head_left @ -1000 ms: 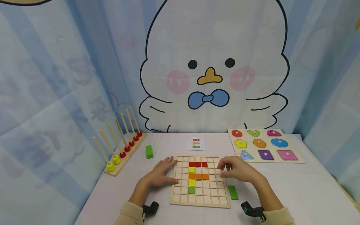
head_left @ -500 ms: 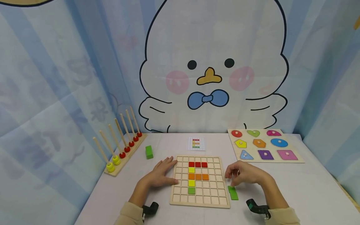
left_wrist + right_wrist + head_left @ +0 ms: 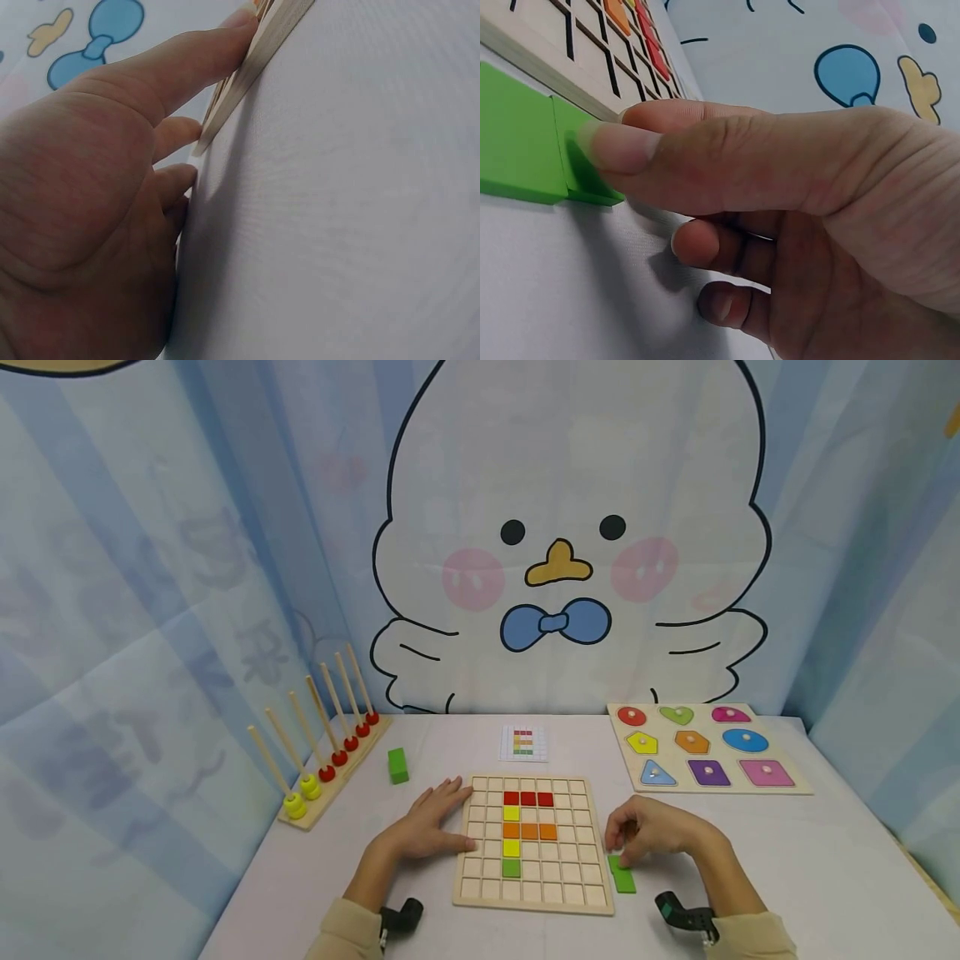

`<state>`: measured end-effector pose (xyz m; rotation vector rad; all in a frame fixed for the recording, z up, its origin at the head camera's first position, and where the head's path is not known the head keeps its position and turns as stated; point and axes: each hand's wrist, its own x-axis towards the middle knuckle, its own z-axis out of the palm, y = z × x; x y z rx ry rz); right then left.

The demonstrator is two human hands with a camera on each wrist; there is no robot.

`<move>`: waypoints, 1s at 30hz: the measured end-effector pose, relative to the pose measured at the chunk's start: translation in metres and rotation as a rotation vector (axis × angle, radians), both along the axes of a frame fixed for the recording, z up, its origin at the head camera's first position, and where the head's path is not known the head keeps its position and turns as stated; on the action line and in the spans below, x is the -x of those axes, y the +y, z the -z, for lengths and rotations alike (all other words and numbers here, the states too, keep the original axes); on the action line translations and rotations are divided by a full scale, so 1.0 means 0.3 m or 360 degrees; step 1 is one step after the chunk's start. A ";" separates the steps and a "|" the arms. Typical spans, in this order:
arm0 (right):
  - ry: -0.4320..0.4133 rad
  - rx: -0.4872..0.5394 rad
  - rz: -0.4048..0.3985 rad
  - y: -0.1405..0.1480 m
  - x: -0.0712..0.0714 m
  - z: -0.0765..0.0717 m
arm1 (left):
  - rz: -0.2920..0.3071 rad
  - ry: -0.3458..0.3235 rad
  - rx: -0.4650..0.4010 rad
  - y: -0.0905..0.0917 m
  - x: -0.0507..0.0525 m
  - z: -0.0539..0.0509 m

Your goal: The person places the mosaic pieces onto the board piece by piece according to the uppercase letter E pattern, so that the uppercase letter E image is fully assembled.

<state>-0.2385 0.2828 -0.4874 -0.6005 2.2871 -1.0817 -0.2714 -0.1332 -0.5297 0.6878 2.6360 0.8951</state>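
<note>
A wooden grid board [image 3: 558,893] lies on the table, with red, yellow, orange and green square tiles in some cells. My left hand [image 3: 427,822] rests at its left edge, fingers spread, thumb and fingertips touching the frame, as the left wrist view also shows. Right of the board, two green tiles [image 3: 624,882] lie end to end on the table. My right hand [image 3: 656,827] has its thumb and index finger at the farther green tile [image 3: 581,161], pinching it. The thumb covers part of that tile; the other fingers are curled.
A pattern card [image 3: 523,743] lies behind the board, a green block [image 3: 398,766] at its left. A peg stand [image 3: 352,768] with red and yellow beads is at far left. At back right lies a shape puzzle board [image 3: 708,747]. A printed curtain [image 3: 570,677] hangs behind.
My right hand has moved from above the board's right edge down and right to the green tiles, and its thumb now overlaps the farther one. The left hand has stayed still.
</note>
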 end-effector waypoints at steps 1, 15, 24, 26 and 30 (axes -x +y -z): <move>-0.0002 0.0002 -0.0008 -0.001 0.000 0.001 | 0.0000 0.0002 0.0001 0.000 0.001 0.000; -0.0012 -0.0057 0.0011 -0.016 -0.010 0.000 | 0.0003 0.0014 0.0014 -0.001 0.009 0.008; 0.0040 -0.0106 0.0059 -0.008 -0.008 0.002 | 0.0001 0.0011 0.0002 0.000 0.006 0.005; 0.0059 -0.0125 0.0086 -0.005 -0.009 0.001 | -0.0003 0.0007 0.0003 0.001 0.006 0.004; 0.0080 -0.0138 0.0123 -0.001 -0.010 -0.001 | -0.0008 0.0000 0.0005 0.001 0.003 0.004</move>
